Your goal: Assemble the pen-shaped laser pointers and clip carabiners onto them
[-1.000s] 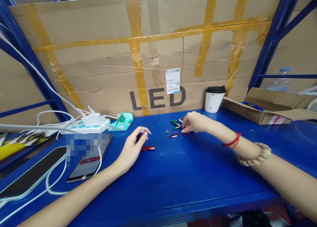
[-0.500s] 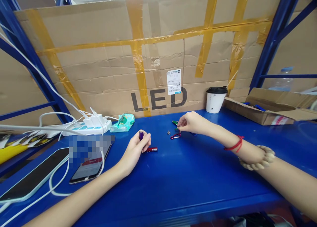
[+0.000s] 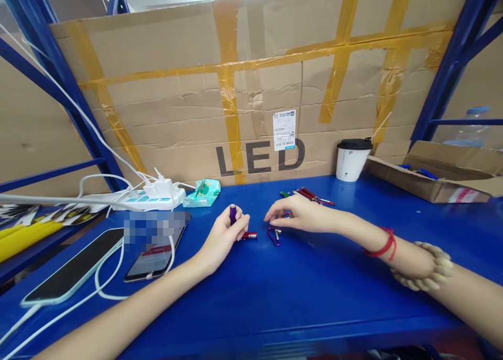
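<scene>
Upright in my left hand [image 3: 226, 237] is a small purple metal tube [image 3: 233, 214], the fingers wrapped round it. Beside those fingers a red metal tube [image 3: 250, 235] lies on the table, partly covered by the hand. My right hand [image 3: 296, 213] hovers just right of centre with its fingers curved and apart. Below its fingertips lies a purple carabiner [image 3: 273, 238] with a small silver end piece [image 3: 278, 231]. Part of another carabiner shows behind the fingers. Past the right hand lie several red tubes [image 3: 308, 193] and a green item [image 3: 284, 194], partly hidden.
Two phones [image 3: 74, 268] [image 3: 157, 258] with white cables and a power strip [image 3: 153, 195] occupy the left side. A tissue pack [image 3: 202, 193], a lidded paper cup [image 3: 353, 161] and an open cardboard box [image 3: 440, 184] stand along the back, before a large carton [image 3: 176, 113].
My right hand has moved left and its pinched fingers have parted. A purple carabiner now shows beneath it. My left hand keeps its hold on the purple tube. The view has shifted slightly.
</scene>
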`<state>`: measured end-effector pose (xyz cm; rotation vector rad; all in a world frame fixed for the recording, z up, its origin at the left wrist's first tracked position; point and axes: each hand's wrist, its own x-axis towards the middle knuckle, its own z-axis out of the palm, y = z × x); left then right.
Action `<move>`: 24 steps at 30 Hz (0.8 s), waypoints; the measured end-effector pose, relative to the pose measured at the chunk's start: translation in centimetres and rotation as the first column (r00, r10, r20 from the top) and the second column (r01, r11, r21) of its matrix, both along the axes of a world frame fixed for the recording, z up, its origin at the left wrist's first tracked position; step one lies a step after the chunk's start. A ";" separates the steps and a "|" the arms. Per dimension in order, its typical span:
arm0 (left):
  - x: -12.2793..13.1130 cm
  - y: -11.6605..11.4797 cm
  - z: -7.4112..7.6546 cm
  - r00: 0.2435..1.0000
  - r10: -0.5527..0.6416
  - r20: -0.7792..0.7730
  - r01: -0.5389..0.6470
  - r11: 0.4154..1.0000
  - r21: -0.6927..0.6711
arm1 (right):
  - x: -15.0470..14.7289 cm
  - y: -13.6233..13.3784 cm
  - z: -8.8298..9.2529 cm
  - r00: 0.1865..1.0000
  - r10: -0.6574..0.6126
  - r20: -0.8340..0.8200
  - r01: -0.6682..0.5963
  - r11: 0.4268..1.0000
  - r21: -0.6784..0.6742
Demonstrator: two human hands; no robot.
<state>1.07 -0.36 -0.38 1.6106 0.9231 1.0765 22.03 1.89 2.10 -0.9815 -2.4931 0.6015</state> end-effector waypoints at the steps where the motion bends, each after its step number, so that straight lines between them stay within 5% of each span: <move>1: 0.0 0.0 0.0 1.000 0.002 0.006 -0.002 1.000 -0.002 | 0.2 0.1 0.0 1.000 -0.020 0.007 0.020 1.000 -0.009; 8: 0.1 0.0 -0.2 1.000 -0.015 0.009 0.015 1.000 0.002 | 0.3 0.2 -0.3 0.987 -0.032 0.158 0.041 0.998 -0.052; 14: 0.1 -0.3 0.0 1.000 -0.013 0.012 0.013 1.000 -0.011 | -0.3 0.5 -1.7 0.991 -0.096 0.098 0.082 0.987 0.137; 20: 0.2 -0.2 -0.1 0.998 0.045 0.036 -0.046 0.999 0.029 | -0.7 0.0 -1.2 0.942 -0.326 -0.078 0.333 0.887 0.320; 24: -0.5 0.7 -0.7 0.982 0.145 -0.120 -0.133 0.985 0.105 | -1.2 -0.6 -0.9 0.904 -0.398 -0.157 0.428 0.833 0.352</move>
